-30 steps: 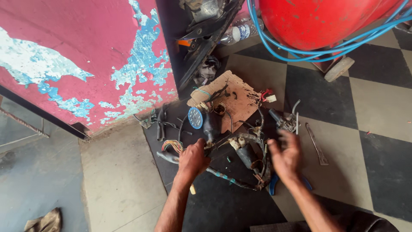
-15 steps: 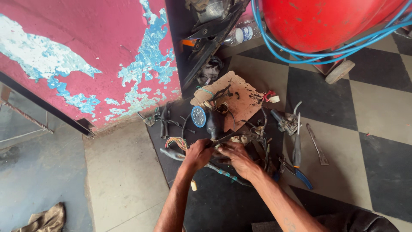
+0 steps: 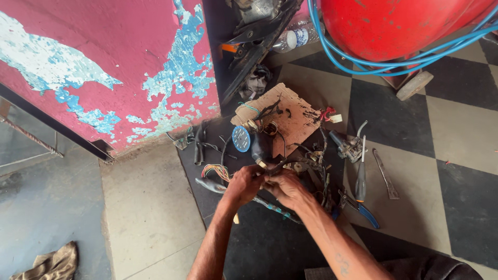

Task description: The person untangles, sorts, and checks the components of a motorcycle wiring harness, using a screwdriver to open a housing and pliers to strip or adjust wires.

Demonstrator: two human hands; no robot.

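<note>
Over the black floor mat (image 3: 270, 243), near its left edge, left hand (image 3: 243, 182) and right hand (image 3: 284, 187) both pinch a tangled black wire harness (image 3: 280, 165) beside a round blue gauge (image 3: 241, 138).

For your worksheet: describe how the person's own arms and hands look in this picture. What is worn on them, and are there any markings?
Both arms are bare as far as the frame shows: no sleeves, no gloves. The left hand and right hand show no rings that I can make out. The right forearm bears a small dark marking, like a tattoo, too blurred to read. No watch or bracelet shows.
</note>
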